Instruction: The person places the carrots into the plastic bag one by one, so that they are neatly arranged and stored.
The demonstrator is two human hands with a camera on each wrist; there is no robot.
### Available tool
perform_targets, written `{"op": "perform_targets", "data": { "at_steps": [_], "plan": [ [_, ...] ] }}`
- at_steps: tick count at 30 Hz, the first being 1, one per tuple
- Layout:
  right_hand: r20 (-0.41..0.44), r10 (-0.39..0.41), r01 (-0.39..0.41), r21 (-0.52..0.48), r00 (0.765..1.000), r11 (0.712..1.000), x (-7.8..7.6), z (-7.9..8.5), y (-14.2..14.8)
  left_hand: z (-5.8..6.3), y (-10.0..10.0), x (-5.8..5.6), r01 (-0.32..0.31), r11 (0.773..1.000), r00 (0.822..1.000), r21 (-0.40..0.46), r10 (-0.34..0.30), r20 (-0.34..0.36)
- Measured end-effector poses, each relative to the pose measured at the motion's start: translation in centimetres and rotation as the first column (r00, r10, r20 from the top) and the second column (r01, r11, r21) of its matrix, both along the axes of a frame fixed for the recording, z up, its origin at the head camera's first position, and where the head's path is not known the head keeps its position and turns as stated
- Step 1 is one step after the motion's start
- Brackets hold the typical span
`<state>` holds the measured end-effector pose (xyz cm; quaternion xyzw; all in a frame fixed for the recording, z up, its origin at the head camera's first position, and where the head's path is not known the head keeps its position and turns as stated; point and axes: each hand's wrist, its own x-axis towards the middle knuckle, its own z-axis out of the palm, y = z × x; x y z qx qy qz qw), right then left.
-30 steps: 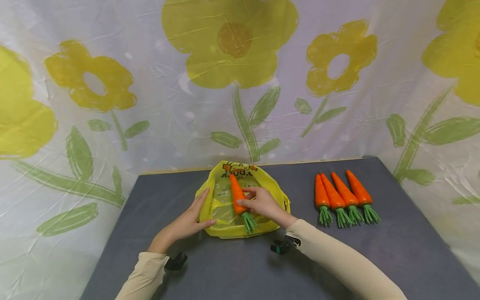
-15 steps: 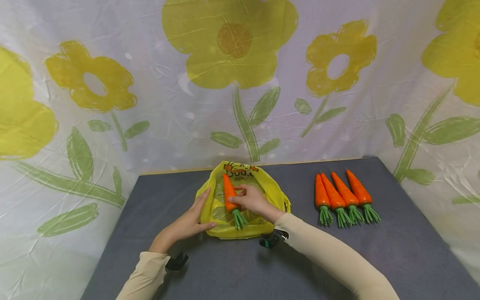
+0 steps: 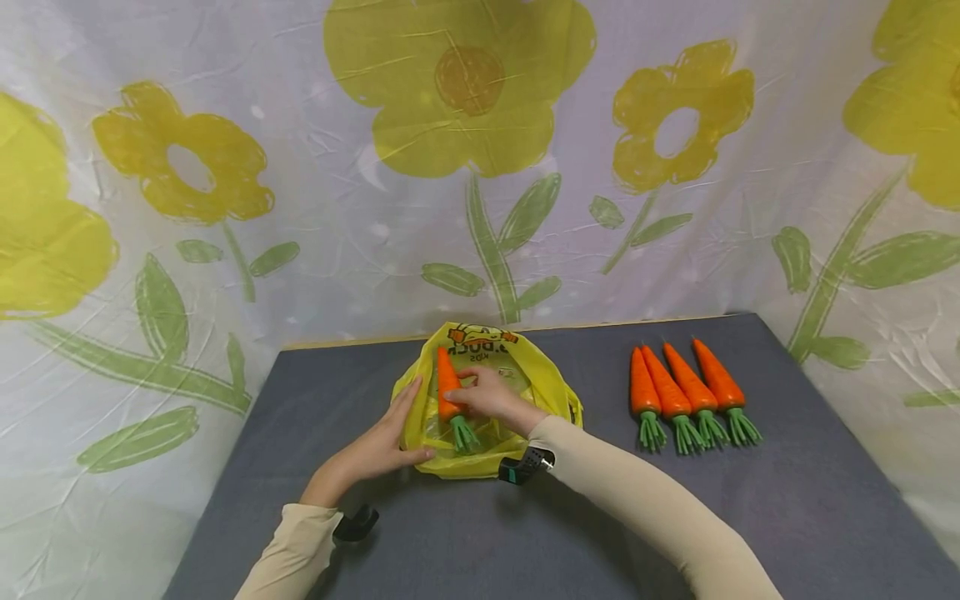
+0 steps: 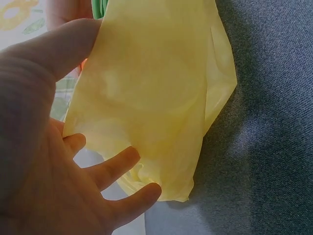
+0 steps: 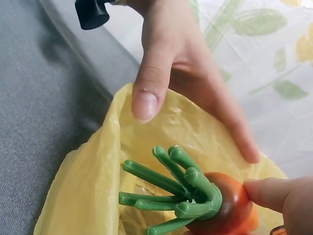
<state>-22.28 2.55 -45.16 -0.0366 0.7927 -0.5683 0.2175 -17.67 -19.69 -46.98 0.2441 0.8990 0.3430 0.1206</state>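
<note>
A yellow plastic bag [image 3: 551,379] lies on the table with its mouth open. My left hand [image 3: 372,447] rests at its left side, thumb and index finger extended over the rim. In the left wrist view, the other fingers of the left hand [image 4: 93,171] spread along the outside of the bag [image 4: 146,88]. My right hand [image 3: 489,395] pinches an orange carrot [image 3: 447,383] with green stalks, held in the bag mouth near the left wall. The right wrist view shows the thick end of the carrot [image 5: 227,200] and its stalks up close; much of that hand is out of frame.
Several more carrots [image 3: 686,387] lie side by side on the right of the dark grey table [image 3: 600,525], stalks toward me. Behind the table hangs a pale cloth [image 3: 337,250] printed with yellow flowers.
My right hand has moved left with the carrot, from the middle of the bag mouth to the left wall. The left hand and the bag have barely moved.
</note>
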Motion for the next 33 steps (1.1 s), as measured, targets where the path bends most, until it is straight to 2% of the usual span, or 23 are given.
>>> {"op": "perform_targets", "data": {
  "at_steps": [5, 12, 20, 33],
  "plan": [
    [0.013, -0.021, 0.021, -0.016, 1.000, 1.000, -0.5, -0.7, -0.5, 0.1, 0.1, 0.1, 0.005, 1.000, 1.000, -0.005, -0.005, -0.004],
    [0.011, -0.043, 0.043, 0.011, 0.999, 0.999, -0.6, -1.3, -1.1, 0.1, 0.1, 0.2, 0.005, 1.000, 1.000, -0.001, -0.005, 0.005],
    [0.056, -0.040, 0.041, -0.010, 0.998, 0.999, -0.7, -1.5, -1.5, 0.1, 0.2, 0.3, 0.001, 1.000, 1.000, -0.008, -0.001, 0.015],
    [0.044, -0.032, 0.032, -0.003, 0.999, 0.999, -1.0, -2.1, -2.5, -0.1, 0.3, 0.3, -0.008, 1.000, 0.999, -0.004, 0.008, 0.036]
  ]
}}
